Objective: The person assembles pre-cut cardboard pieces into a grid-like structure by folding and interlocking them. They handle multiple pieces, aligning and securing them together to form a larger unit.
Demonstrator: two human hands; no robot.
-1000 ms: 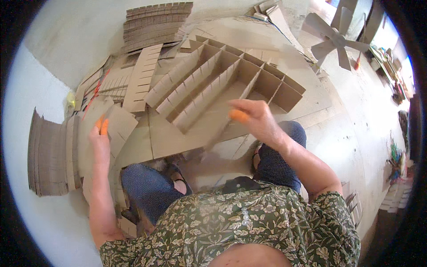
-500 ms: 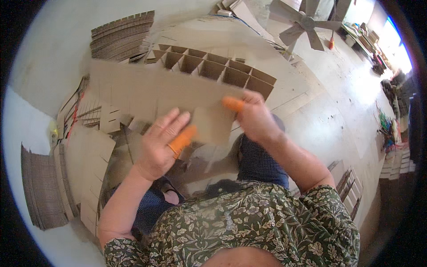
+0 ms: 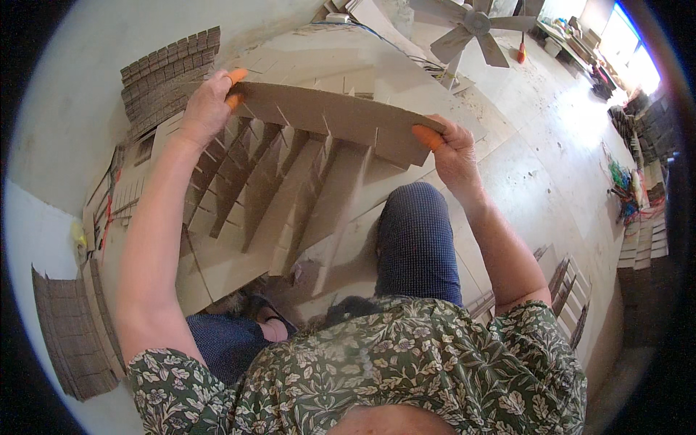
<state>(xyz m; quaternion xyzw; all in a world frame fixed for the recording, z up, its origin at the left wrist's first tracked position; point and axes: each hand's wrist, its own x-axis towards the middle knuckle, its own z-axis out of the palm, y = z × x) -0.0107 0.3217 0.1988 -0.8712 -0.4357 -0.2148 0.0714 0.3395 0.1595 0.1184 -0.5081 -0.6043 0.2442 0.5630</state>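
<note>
Left hand (image 3: 206, 112), orange covers worn on two digits: closed on the left end of a long cardboard strip (image 3: 333, 116); right hand (image 3: 455, 154), orange cover (image 3: 428, 136) worn on one digit: closed on the strip's right end, the grip narrow, the board pinched at its edge; the strip itself: brown, held on edge across the far part of a row of slotted dividers (image 3: 272, 192), by which its lower side is met; whether every slot is seated cannot be told; dividers: several, standing roughly parallel, slanted toward the wearer, blurred in part, carried on a flat pale board (image 3: 199, 275); stack of slotted pieces (image 3: 170, 76): placed beyond the left hand; second stack (image 3: 72, 337): placed at far left, by the wall; grey-bladed fan (image 3: 476, 23): stood beyond the board, toward the right.
</note>
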